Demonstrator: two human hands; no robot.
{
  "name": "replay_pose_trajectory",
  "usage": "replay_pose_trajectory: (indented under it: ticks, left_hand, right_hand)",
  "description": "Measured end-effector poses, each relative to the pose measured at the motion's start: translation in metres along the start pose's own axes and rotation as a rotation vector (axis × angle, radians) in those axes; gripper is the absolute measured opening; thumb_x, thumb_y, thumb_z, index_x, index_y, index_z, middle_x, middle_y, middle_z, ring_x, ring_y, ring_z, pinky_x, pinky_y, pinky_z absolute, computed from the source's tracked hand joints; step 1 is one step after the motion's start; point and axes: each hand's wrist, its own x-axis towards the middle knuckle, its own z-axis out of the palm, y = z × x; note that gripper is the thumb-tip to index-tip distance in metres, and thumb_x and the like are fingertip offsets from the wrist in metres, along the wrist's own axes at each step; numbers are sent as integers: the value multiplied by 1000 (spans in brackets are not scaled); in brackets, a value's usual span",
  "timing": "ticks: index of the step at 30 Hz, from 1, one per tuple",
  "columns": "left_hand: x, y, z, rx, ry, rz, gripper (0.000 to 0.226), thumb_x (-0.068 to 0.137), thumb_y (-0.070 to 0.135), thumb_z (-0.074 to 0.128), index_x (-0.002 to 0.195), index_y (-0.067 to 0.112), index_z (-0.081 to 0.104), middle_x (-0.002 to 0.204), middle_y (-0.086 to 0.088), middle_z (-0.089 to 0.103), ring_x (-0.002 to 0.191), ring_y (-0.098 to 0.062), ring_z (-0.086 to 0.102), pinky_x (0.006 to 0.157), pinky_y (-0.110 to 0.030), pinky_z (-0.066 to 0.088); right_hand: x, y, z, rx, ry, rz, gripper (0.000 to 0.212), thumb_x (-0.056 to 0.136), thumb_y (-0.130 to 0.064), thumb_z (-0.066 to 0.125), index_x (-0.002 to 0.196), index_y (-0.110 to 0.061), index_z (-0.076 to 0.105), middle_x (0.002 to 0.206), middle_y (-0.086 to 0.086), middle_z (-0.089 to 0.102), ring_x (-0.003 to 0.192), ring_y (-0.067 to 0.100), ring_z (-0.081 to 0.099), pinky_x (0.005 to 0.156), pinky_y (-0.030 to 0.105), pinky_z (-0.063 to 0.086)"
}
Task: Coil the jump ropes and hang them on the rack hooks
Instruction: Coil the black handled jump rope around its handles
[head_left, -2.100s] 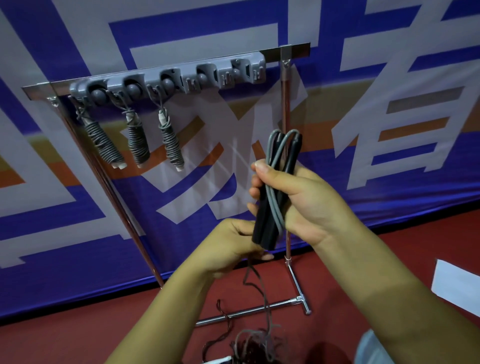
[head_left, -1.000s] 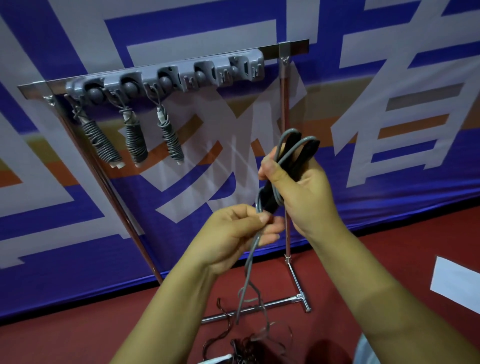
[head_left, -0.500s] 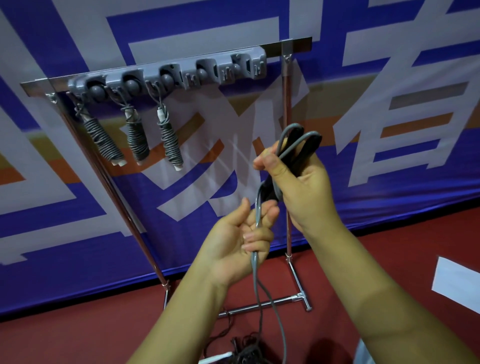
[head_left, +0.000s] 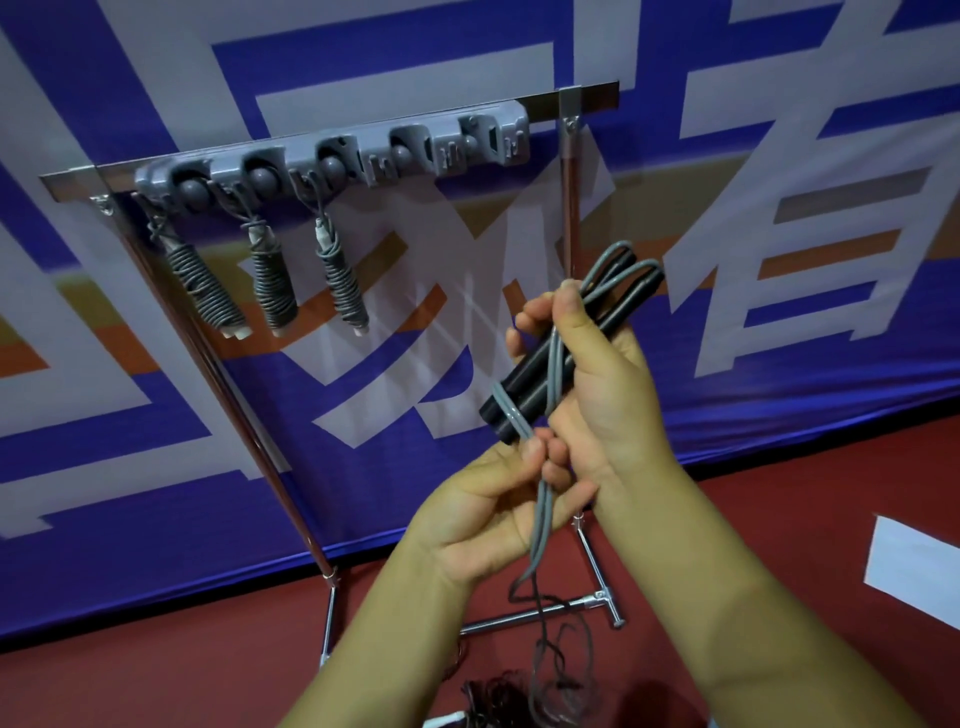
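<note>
My right hand (head_left: 605, 395) grips the two black handles (head_left: 524, 384) of a jump rope, held together and tilted up to the right. Its grey cord (head_left: 543, 512) loops out of the handle tops, crosses the handles and runs down through my left hand (head_left: 493, 514), which pinches it just below them. The rest of the cord hangs to the floor in a loose tangle. The grey hook rack (head_left: 332, 163) sits on a metal bar at upper left. Three coiled ropes (head_left: 272, 283) hang from its left hooks; the right hooks are bare.
The rack stands on a chrome frame (head_left: 571, 208) with a foot bar (head_left: 545, 613) on the red floor. A blue, white and orange banner hangs behind it. More tangled dark rope (head_left: 498, 701) lies on the floor below my hands. White paper (head_left: 914, 571) lies at the right.
My left hand has risen and closed on the cord just under the handles. The right hand tilted the handles lower and further right. A length of cord now crosses the handles.
</note>
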Motion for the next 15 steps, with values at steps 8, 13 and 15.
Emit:
replay_pose_trajectory:
  ticks: [8, 13, 15]
  left_hand:
    - [1, 25, -7, 973, 32, 255, 33, 64, -9, 75, 92, 8, 71, 89, -8, 72, 87, -17, 68, 79, -34, 56]
    - [1, 42, -9, 1551, 160, 344, 25, 66, 6, 84, 82, 12, 66, 76, -1, 68, 72, -3, 61, 76, -29, 55]
    - [3, 47, -11, 1748, 197, 452, 16, 73, 7, 80, 82, 12, 66, 71, -1, 65, 65, -7, 58, 68, -31, 52]
  right_hand:
    - [1, -1, -2, 192, -84, 278, 14, 77, -25, 59, 75, -12, 55, 64, -3, 57, 56, 7, 57, 59, 23, 53]
    - [5, 0, -10, 160, -118, 420, 10, 79, -21, 56, 77, -12, 53, 64, -3, 54, 52, 7, 54, 52, 24, 51]
    - [7, -1, -14, 133, -119, 471, 9, 79, -21, 56, 79, -12, 53, 63, -3, 53, 53, 7, 54, 53, 24, 51]
